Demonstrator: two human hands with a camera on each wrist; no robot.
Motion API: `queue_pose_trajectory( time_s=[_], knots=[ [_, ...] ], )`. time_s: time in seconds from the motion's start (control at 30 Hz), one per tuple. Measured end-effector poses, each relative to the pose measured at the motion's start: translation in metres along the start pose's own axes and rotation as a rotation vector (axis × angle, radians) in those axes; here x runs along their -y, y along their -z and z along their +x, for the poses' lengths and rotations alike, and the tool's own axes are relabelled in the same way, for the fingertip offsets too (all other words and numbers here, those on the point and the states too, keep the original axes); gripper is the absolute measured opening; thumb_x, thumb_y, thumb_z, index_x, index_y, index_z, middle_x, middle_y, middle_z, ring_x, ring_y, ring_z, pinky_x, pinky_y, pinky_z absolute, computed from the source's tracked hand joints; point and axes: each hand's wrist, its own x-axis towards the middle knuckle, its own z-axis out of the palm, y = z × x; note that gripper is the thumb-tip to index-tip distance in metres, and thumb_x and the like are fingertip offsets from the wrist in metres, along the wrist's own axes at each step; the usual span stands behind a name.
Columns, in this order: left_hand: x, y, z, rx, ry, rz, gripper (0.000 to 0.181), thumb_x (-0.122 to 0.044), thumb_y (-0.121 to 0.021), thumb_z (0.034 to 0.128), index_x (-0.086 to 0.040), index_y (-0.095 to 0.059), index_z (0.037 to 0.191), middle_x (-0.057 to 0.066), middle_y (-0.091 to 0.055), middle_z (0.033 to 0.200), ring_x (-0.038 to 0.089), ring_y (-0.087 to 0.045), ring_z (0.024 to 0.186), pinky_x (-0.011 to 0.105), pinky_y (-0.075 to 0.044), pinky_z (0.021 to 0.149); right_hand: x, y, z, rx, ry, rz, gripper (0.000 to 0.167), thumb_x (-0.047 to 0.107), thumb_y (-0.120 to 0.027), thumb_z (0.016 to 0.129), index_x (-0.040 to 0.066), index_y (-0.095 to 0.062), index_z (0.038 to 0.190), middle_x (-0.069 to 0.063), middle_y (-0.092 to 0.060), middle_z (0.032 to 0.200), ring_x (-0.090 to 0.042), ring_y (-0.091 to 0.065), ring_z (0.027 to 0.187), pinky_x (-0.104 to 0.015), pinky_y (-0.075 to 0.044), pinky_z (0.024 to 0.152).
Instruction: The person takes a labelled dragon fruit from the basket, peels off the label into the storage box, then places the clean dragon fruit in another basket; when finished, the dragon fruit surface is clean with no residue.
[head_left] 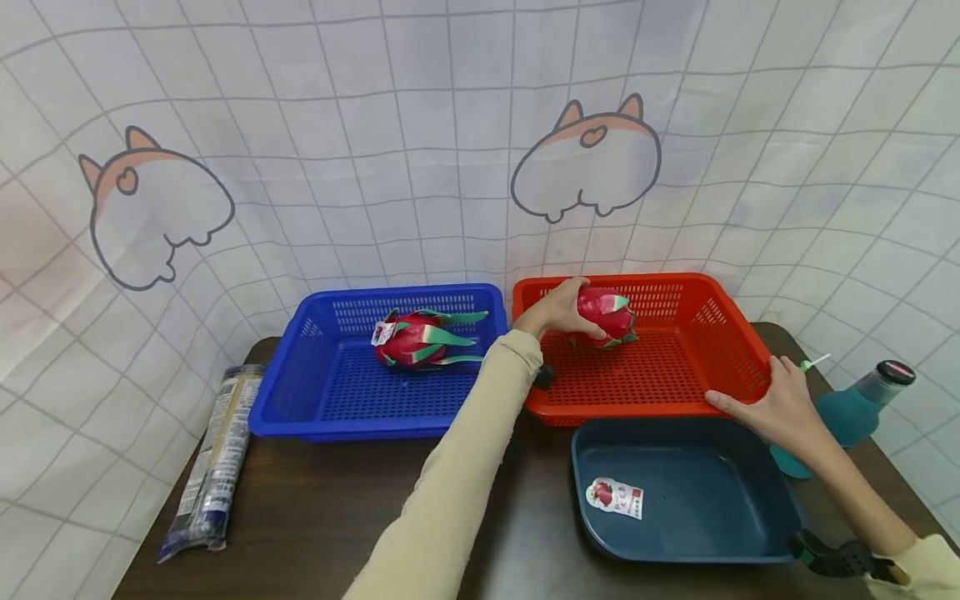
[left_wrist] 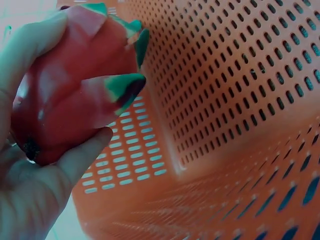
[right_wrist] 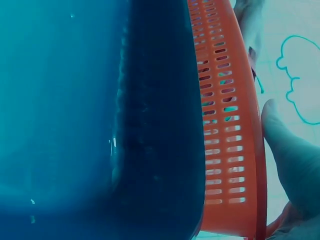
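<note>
In the head view the left hand (head_left: 564, 310) grips a dragon fruit (head_left: 604, 315) in the left part of the red basket (head_left: 652, 408). Thumb and fingers lie round the red fruit (left_wrist: 75, 90) in the left wrist view, beside the basket's slotted wall (left_wrist: 225, 65). The right hand (head_left: 783, 408) touches the red basket's right front corner, thumb on the front rim and fingers at the right side. In the right wrist view that hand (right_wrist: 295, 170) is at the basket's rim (right_wrist: 257, 150), its fingers partly out of frame.
A blue basket (head_left: 285, 423) on the left holds another dragon fruit (head_left: 412, 340) with a label. In front of the red basket is a dark blue tray (head_left: 697, 500) with a sticker (head_left: 615, 497). A teal bottle (head_left: 847, 414) stands right; a plastic-wrapped roll (head_left: 217, 458) lies far left.
</note>
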Motion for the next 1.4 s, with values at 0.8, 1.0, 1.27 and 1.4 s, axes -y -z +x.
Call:
queue_pose_trajectory(
  time_s=[0.8, 1.0, 1.27, 1.4],
  knots=[
    [0.012, -0.009, -0.004, 0.062, 0.223, 0.274, 0.086, -0.028, -0.077, 0.0814, -0.007, -0.03, 0.15, 0.01, -0.046, 0.147, 0.024, -0.046, 0.133, 0.036, -0.04, 0.112, -0.006, -0.002, -0.004, 0.105, -0.023, 0.034, 0.098, 0.035, -0.065, 0.09, -0.022, -0.007, 0.143, -0.045, -0.026, 0.127, -0.054, -0.032, 0.109, -0.061, -0.043, 0.074],
    [0.004, -0.007, -0.01, 0.075, 0.259, 0.312, 0.072, -0.032, -0.074, 0.0838, -0.005, -0.04, 0.141, 0.01, -0.054, 0.136, 0.022, -0.053, 0.121, 0.033, -0.045, 0.105, -0.005, -0.002, -0.006, 0.128, -0.034, 0.034, 0.102, 0.038, -0.062, 0.091, -0.021, 0.003, 0.145, -0.049, -0.016, 0.133, -0.059, -0.021, 0.118, -0.068, -0.036, 0.081],
    [-0.006, 0.004, -0.015, 0.13, 0.216, 0.321, 0.066, -0.039, -0.07, 0.0868, -0.004, -0.042, 0.136, 0.011, -0.055, 0.13, 0.021, -0.053, 0.115, 0.033, -0.047, 0.102, -0.005, 0.001, -0.006, 0.156, -0.076, 0.034, 0.106, 0.041, -0.059, 0.092, -0.017, 0.011, 0.146, -0.05, -0.006, 0.14, -0.061, -0.015, 0.122, -0.073, -0.032, 0.084],
    [-0.011, 0.011, -0.015, 0.149, 0.181, 0.29, 0.076, -0.041, -0.066, 0.0889, -0.003, -0.031, 0.145, 0.013, -0.046, 0.142, 0.024, -0.046, 0.128, 0.037, -0.041, 0.111, -0.004, 0.003, -0.005, 0.157, -0.087, 0.039, 0.106, 0.042, -0.059, 0.092, -0.017, 0.011, 0.146, -0.05, -0.006, 0.14, -0.062, -0.015, 0.123, -0.072, -0.032, 0.084]
  ],
)
